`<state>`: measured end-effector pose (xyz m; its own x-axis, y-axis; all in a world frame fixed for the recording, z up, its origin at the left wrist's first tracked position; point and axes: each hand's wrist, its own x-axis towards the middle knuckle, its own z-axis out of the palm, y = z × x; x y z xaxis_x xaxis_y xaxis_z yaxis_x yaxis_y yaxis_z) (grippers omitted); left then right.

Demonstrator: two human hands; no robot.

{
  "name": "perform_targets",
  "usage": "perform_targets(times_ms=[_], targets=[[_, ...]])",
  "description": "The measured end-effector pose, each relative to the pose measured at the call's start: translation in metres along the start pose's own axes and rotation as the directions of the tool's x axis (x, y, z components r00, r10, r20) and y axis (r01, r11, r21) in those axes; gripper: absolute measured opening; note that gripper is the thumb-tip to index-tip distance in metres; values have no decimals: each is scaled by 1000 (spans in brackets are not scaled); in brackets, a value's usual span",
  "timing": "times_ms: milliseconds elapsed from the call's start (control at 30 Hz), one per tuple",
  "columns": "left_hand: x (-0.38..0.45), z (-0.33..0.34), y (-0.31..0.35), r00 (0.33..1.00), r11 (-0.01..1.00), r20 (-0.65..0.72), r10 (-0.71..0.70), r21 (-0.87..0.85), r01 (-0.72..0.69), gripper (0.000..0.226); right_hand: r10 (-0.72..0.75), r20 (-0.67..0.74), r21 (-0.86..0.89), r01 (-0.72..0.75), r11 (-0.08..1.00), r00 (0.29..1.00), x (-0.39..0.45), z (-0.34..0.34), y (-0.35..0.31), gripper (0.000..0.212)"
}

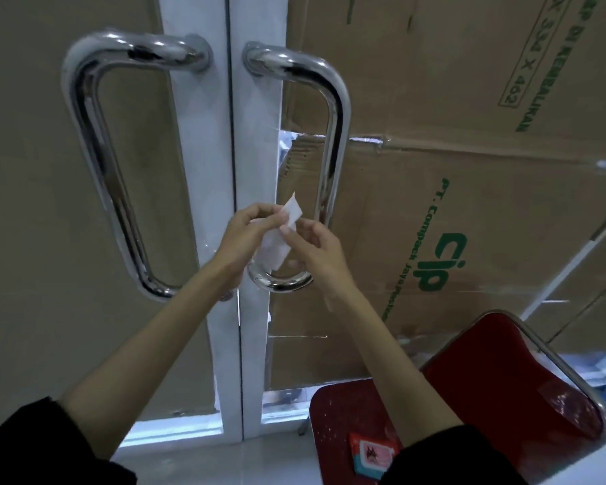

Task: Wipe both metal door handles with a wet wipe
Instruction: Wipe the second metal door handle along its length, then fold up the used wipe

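Two shiny D-shaped metal handles hang on a white double door: the left handle (95,159) and the right handle (333,141). Both my hands are raised in front of the right handle's lower bend. My left hand (240,236) and my right hand (317,255) pinch a white wet wipe (277,239) between their fingertips, a folded corner sticking up. The wipe hangs just in front of the handle's lower curve; I cannot tell whether it touches the metal.
Brown cardboard (469,169) with green print covers the door glass behind the handles. A red chair (476,390) with a metal frame stands at lower right. On its seat lies a wet-wipe pack (371,456). The white door frame (224,169) runs down the middle.
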<state>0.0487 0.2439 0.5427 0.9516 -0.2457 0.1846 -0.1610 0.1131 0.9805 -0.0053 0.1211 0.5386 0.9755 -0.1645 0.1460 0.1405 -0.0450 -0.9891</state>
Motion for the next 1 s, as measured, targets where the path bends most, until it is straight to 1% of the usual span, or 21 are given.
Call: perform_targets(times_ms=[67, 133, 167, 200, 233, 333, 367, 400, 467, 567, 667, 800, 867, 900, 933, 1000], targets=[[-6, -12, 1, 989, 984, -13, -150, -94, 148, 17, 20, 128, 13, -21, 1000, 992, -2, 7, -3, 34], [-17, -27, -2, 948, 937, 5, -319, -149, 316, 32, 45, 231, -23, -41, 999, 972, -5, 18, 0, 30], [-25, -36, -5, 926, 916, 11, -376, -146, 374, 40, 56, 265, -28, -50, 998, 963, -8, 26, 4, 26], [-34, -47, -8, 910, 900, -2, -416, -149, 411, 43, 64, 288, -23, -59, 998, 956, -10, 36, 8, 19], [-43, -56, -10, 901, 893, -37, -433, -155, 422, 40, 72, 304, -17, -70, 997, 950, -12, 47, 14, 12], [-74, -92, -6, 892, 897, -148, -428, -194, 398, 27, 75, 358, -37, -66, 997, 931, -16, 88, 22, 11], [-85, -107, -4, 890, 899, -178, -420, -213, 382, 24, 74, 393, -38, -65, 997, 916, -18, 103, 23, 7], [-98, -125, -3, 886, 902, -218, -410, -238, 359, 20, 82, 432, -33, -75, 997, 898, -20, 121, 22, 8], [-126, -161, 1, 873, 912, -300, -385, -269, 310, 13, 99, 506, -4, -113, 994, 857, -26, 155, 20, 18], [-168, -211, 6, 837, 923, -406, -366, -276, 269, 17, 121, 611, 4, -156, 988, 782, -38, 205, 20, 9], [-215, -269, 13, 767, 929, -532, -358, -286, 235, 9, 176, 692, -8, -236, 972, 700, -55, 270, 22, 7], [-267, -344, 20, 682, 937, -645, -346, -271, 220, 3, 200, 762, 4, -314, 950, 616, -80, 360, 22, 11], [-292, -388, 23, 630, 937, -693, -350, -273, 220, 3, 230, 779, 0, -367, 930, 583, -97, 416, 22, 13], [-300, -404, 23, 606, 935, -713, -354, -274, 224, 3, 251, 775, 0, -397, 918, 580, -102, 437, 24, 14], [-314, -431, 26, 578, 936, -737, -351, -267, 228, 4, 273, 779, 3, -438, 899, 565, -111, 472, 25, 14], [-333, -474, 28, 541, 938, -767, -345, -257, 232, 11, 329, 772, 16, -534, 845, 544, -122, 524, 26, 13]])
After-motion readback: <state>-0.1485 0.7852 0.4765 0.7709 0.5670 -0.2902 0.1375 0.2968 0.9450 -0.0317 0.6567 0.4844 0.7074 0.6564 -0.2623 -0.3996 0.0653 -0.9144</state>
